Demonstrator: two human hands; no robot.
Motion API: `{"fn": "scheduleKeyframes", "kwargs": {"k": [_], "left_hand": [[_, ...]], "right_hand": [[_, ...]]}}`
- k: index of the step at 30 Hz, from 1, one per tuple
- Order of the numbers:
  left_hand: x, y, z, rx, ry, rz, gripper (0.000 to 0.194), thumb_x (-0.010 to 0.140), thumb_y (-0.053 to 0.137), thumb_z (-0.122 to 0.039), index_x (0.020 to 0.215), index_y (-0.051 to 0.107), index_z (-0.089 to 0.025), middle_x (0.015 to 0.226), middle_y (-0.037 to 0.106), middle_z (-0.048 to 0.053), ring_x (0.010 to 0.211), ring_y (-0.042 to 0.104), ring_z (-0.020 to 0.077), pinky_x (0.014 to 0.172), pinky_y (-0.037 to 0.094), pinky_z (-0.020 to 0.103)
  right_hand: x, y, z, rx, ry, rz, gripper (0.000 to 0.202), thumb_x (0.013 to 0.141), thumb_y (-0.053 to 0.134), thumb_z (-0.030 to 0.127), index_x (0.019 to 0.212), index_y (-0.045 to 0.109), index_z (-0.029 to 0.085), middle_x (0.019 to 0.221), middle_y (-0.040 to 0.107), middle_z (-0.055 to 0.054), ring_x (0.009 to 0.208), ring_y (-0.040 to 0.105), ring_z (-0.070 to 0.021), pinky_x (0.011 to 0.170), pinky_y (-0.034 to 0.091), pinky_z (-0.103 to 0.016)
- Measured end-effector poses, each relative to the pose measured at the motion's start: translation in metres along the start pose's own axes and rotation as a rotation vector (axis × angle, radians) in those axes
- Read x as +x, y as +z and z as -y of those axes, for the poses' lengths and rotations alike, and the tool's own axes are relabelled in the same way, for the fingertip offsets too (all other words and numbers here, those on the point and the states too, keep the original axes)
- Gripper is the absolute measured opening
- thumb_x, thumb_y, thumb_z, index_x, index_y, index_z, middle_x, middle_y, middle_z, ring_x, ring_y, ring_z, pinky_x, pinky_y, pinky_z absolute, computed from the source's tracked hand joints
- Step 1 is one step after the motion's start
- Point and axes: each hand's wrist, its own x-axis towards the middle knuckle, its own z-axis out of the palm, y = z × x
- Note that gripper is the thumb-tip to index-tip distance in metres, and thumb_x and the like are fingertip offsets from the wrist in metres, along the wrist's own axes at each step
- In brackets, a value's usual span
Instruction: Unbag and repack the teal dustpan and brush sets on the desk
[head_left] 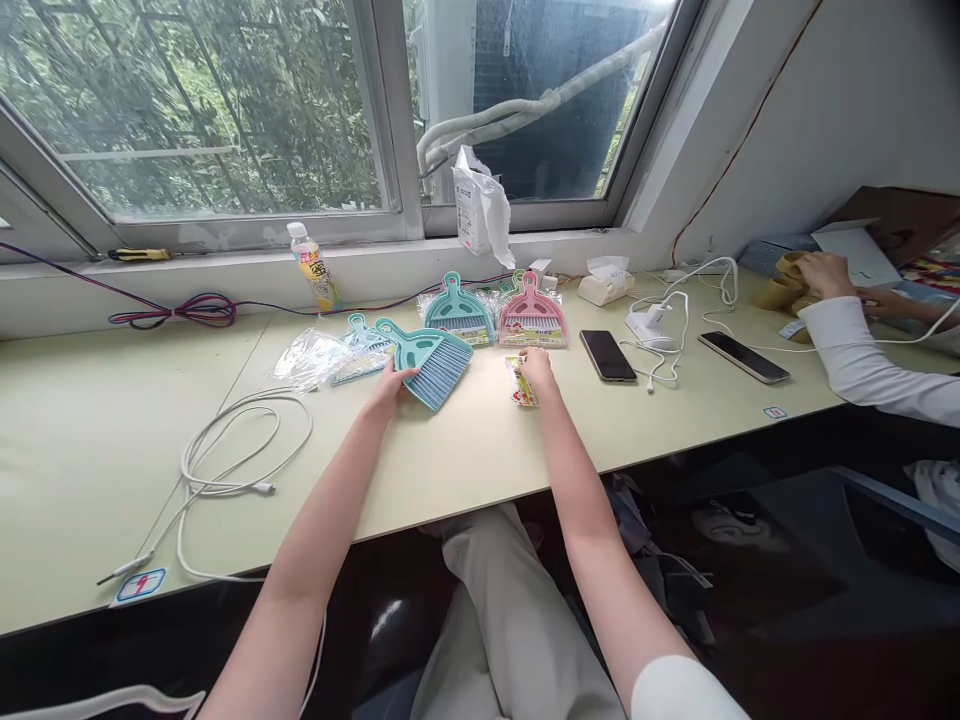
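My left hand [390, 388] grips a teal dustpan-and-brush set [431, 360], tilted, its blue-grey bristles facing me. In my right hand [537, 368] is a small printed card [520, 382], yellow and red, pinched by its upper right part. Just behind, a wrapped teal dustpan set [459, 312] and a wrapped pink dustpan set [532, 315] stand side by side. Another teal set [360, 350] lies left of my left hand, partly hidden by the held one. Crumpled clear plastic wrap [304, 358] rests beside it.
A coiled white cable [225, 450] lies on the left. A drink bottle [313, 268] stands near the sill, with a tissue pack [604, 280] further right. Two phones, one black [607, 356], lie right of my hand. Another person's hand [823, 274] touches tape rolls [776, 290].
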Motion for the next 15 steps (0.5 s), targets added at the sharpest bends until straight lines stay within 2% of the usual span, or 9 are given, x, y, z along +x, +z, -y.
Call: {"fn": "scheduleKeyframes", "kwargs": {"k": [4,8,13,15], "left_hand": [[0.001,-0.001,-0.002,-0.026,-0.001,-0.057,0.077,0.067,0.071,-0.007,0.136,0.048,-0.033,0.108,0.067,0.005,0.080,0.067,0.0156,0.062,0.057,0.024],[0.001,-0.003,-0.003,-0.012,0.021,-0.054,0.076,0.069,0.071,-0.010,0.137,0.048,-0.034,0.104,0.066,0.004,0.079,0.066,0.0150,0.061,0.055,0.022],[0.000,-0.004,-0.002,0.000,0.036,-0.042,0.074,0.070,0.075,-0.014,0.136,0.050,-0.037,0.106,0.067,0.002,0.082,0.067,0.0148,0.065,0.057,0.024],[-0.001,-0.004,-0.002,-0.016,0.048,-0.024,0.072,0.071,0.076,-0.016,0.135,0.050,-0.036,0.108,0.067,0.003,0.085,0.068,0.0160,0.068,0.058,0.026]], "right_hand": [[0.000,-0.001,0.002,-0.002,0.020,0.093,0.027,0.076,0.070,0.012,0.103,0.072,0.018,0.104,0.069,-0.012,0.104,0.063,-0.0260,0.089,0.049,-0.036],[-0.004,-0.004,0.006,-0.063,-0.022,0.104,0.018,0.081,0.070,0.019,0.099,0.072,0.018,0.120,0.063,-0.014,0.118,0.055,-0.0281,0.093,0.046,-0.036],[-0.006,-0.005,0.010,-0.051,-0.122,0.137,0.039,0.082,0.069,0.019,0.121,0.065,0.018,0.129,0.059,-0.013,0.126,0.049,-0.0282,0.099,0.043,-0.036],[-0.006,-0.004,0.010,-0.046,-0.153,0.171,0.039,0.082,0.070,0.020,0.121,0.066,0.018,0.125,0.060,-0.013,0.121,0.052,-0.0273,0.096,0.043,-0.034]]}}
